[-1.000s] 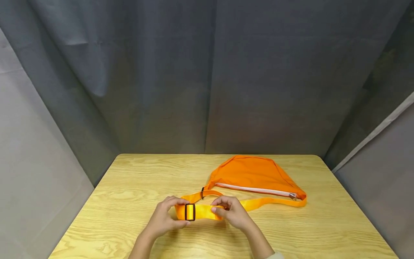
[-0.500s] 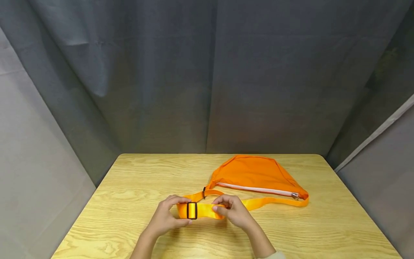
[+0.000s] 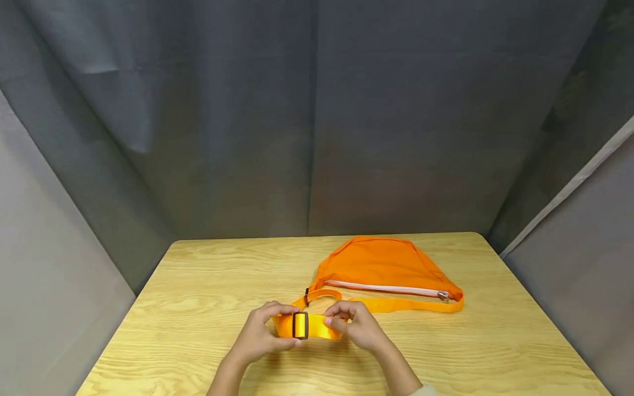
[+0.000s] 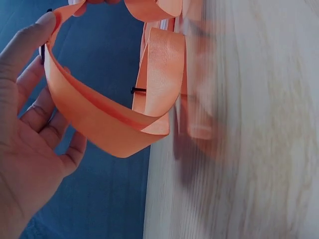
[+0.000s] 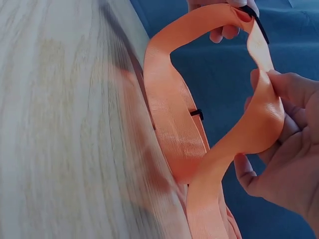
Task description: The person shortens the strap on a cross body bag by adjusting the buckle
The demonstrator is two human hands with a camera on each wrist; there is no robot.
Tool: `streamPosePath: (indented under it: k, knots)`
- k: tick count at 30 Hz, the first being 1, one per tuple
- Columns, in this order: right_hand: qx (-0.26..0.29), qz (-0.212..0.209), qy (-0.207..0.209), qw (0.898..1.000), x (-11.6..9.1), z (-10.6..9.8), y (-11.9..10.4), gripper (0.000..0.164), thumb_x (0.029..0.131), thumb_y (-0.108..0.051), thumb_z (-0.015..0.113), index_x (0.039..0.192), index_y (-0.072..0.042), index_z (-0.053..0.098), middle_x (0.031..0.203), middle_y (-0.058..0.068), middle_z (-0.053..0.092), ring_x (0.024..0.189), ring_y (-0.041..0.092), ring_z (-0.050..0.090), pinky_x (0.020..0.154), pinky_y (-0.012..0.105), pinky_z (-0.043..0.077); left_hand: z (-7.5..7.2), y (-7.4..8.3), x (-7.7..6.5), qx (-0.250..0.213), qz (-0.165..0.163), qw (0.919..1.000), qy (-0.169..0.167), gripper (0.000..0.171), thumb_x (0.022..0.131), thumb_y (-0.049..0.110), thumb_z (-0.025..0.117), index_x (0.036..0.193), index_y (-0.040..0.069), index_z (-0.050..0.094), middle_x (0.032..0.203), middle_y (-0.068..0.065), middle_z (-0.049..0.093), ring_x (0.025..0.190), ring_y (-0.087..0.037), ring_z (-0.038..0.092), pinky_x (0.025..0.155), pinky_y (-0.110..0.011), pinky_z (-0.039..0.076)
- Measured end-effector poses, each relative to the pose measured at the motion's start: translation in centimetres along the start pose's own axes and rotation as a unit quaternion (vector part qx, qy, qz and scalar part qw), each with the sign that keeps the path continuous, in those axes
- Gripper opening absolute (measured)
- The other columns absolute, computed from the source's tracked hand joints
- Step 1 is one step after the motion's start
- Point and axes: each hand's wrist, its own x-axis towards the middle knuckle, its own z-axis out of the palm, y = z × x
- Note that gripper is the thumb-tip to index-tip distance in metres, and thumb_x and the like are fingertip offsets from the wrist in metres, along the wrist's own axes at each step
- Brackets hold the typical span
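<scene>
An orange waist bag with a white zipper lies on the table, and its strap loops toward me. My left hand pinches the black slide buckle on the strap between thumb and finger at its top and bottom edges. To its right, my right hand pinches the strap between thumb and forefinger. In the right wrist view the webbing bows out across the fingers. The left wrist view has the left hand holding the buckle edge-on, with the strap curving away below it.
A second black strap fitting sits near the bag's left corner. The strap's far run lies along the zipper side to the right corner. Grey curtains stand behind the wooden table and at both sides.
My left hand and the buckle have shifted right, closer to my right hand. The strap run beyond the right hand now lies flatter and nearer the bag. The head view has swung slightly.
</scene>
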Motion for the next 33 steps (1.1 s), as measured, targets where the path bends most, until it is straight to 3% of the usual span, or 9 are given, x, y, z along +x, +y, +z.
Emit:
streamPosePath:
  k: [5,13,17,23,27,33]
  knots:
    - [0.045,-0.017,-0.017,0.999,-0.5,0.3,-1.1,0.010,0.089,0.001,0.059,0.094,0.009,0.062,0.065,0.005,0.055,0.052,0.005,0.041,0.049,0.019,0.037,0.0,0.9,0.1,-0.001,-0.024,0.9997,-0.007,0.050,0.058,0.013,0.089,0.103,0.018,0.069,0.097,0.008,0.064,0.094,-0.016,0.056,0.086,-0.040,0.044]
    - [0.104,-0.032,-0.041,0.993,-0.5,1.3,-0.8,0.015,0.090,0.001,0.057,0.095,0.014,0.059,0.056,-0.005,0.042,0.045,0.002,0.031,0.043,0.017,0.028,-0.4,4.0,0.0,-0.008,-0.012,0.9996,-0.026,0.046,0.060,0.008,0.087,0.102,0.006,0.069,0.094,-0.002,0.065,0.088,-0.024,0.057,0.080,-0.043,0.046]
    - [0.104,-0.026,-0.040,0.993,-0.4,1.8,-0.9,0.016,0.090,-0.001,0.058,0.097,0.013,0.060,0.058,-0.004,0.044,0.047,0.003,0.033,0.045,0.018,0.029,-0.4,4.3,-0.3,-0.010,-0.017,0.9995,-0.024,0.045,0.061,0.008,0.087,0.102,0.006,0.069,0.095,-0.001,0.065,0.088,-0.023,0.059,0.081,-0.043,0.046]
    - [0.064,-0.016,-0.040,0.997,-1.0,1.3,-0.7,0.017,0.090,-0.004,0.060,0.103,0.007,0.061,0.085,0.008,0.064,0.069,0.008,0.056,0.058,0.020,0.045,-0.2,4.2,-0.2,-0.015,0.002,0.9998,-0.012,0.045,0.062,0.007,0.086,0.103,0.006,0.068,0.095,0.000,0.065,0.089,-0.020,0.059,0.082,-0.037,0.046]
    - [0.054,-0.031,-0.045,0.997,-1.5,0.8,0.3,0.015,0.090,0.000,0.058,0.100,0.010,0.061,0.078,0.008,0.061,0.062,0.006,0.049,0.054,0.018,0.041,0.0,4.4,-0.2,-0.017,0.009,0.9997,-0.014,0.047,0.063,0.008,0.086,0.105,0.003,0.067,0.096,-0.001,0.064,0.090,-0.021,0.059,0.084,-0.034,0.045]
    - [0.082,-0.059,-0.036,0.994,-1.3,0.6,1.6,0.013,0.089,0.002,0.058,0.097,0.011,0.061,0.071,0.002,0.056,0.058,0.003,0.043,0.051,0.016,0.036,0.3,4.9,-0.3,-0.027,-0.016,0.9995,-0.003,0.051,0.062,0.007,0.086,0.109,0.003,0.066,0.103,0.000,0.065,0.098,-0.020,0.058,0.089,-0.031,0.043]
